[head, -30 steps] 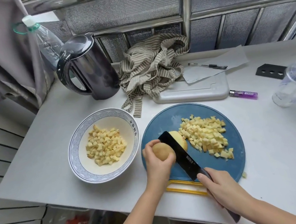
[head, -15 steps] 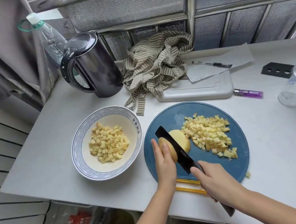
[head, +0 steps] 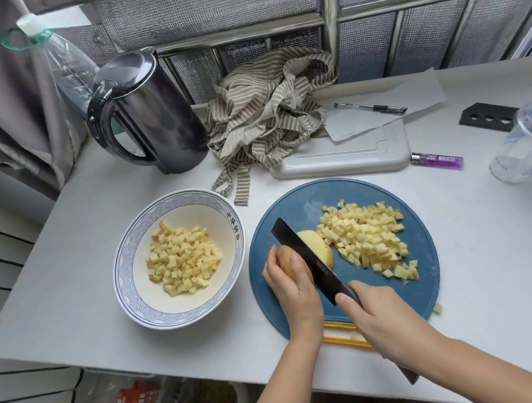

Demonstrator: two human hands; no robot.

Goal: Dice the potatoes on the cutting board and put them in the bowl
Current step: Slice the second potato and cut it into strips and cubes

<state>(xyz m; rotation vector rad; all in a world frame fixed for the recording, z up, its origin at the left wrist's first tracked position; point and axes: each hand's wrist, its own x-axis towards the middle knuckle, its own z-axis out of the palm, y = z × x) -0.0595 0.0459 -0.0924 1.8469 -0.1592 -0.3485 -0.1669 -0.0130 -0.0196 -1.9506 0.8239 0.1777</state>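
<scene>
A round blue cutting board (head: pixel 292 204) lies near the table's front edge. On it my left hand (head: pixel 294 288) holds a potato (head: pixel 285 257) from the left side. My right hand (head: pixel 384 323) grips the handle of a black knife (head: pixel 303 254), whose blade stands in the potato with a cut piece (head: pixel 317 245) to its right. A heap of diced potato (head: pixel 368 237) covers the board's right half. To the left stands a white bowl with a blue rim (head: pixel 128 256), holding more diced potato (head: pixel 181 258).
A dark kettle (head: pixel 155 114), plastic bottle (head: pixel 64 59) and striped cloth (head: pixel 271 107) stand at the back. A white board (head: pixel 348 158), paper with a pen (head: pixel 371 108), purple lighter (head: pixel 438 160) and clear plastic cup (head: pixel 531 141) lie right. Yellow chopsticks (head: pixel 344 339) lie under the blue board's front edge.
My left hand has turned from cupping the potato's top to holding its side. The knife blade has gone down into the potato. The camera has shifted slightly.
</scene>
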